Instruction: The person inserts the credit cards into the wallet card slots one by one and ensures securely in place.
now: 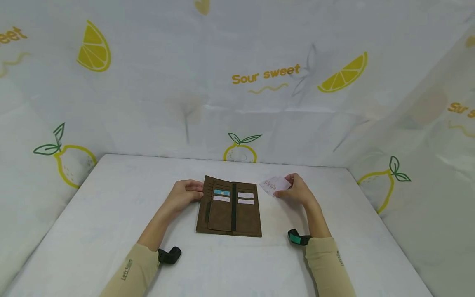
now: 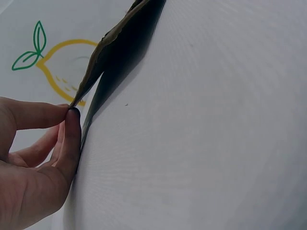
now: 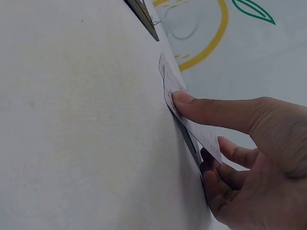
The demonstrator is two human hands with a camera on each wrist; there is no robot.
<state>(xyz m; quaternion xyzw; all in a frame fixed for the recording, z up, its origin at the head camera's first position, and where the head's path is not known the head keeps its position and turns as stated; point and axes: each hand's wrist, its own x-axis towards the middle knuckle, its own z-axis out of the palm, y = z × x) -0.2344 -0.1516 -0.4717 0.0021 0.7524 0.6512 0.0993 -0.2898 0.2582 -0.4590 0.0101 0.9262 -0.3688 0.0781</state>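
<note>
A brown wallet [image 1: 248, 220] lies spread on the white table, with a blue card [image 1: 222, 192] and several pale cards [image 1: 246, 202] showing in its slots. At its left edge my left hand [image 1: 184, 195] pinches the cover between thumb and fingers. In the left wrist view that edge of the wallet [image 2: 113, 50] is raised off the table. To the right of the wallet, my right hand [image 1: 297, 191] holds pale printed cards [image 1: 272, 184] between thumb and fingers. The right wrist view shows the thumb on top of the cards [image 3: 199, 134], close over the table.
The white table [image 1: 222, 268] reaches back to a pale curtain [image 1: 148, 82] printed with lemons and lettering. The same cloth hangs at both sides. A black wrist camera [image 1: 170, 255] sits at the left cuff, another camera [image 1: 298, 238] at the right.
</note>
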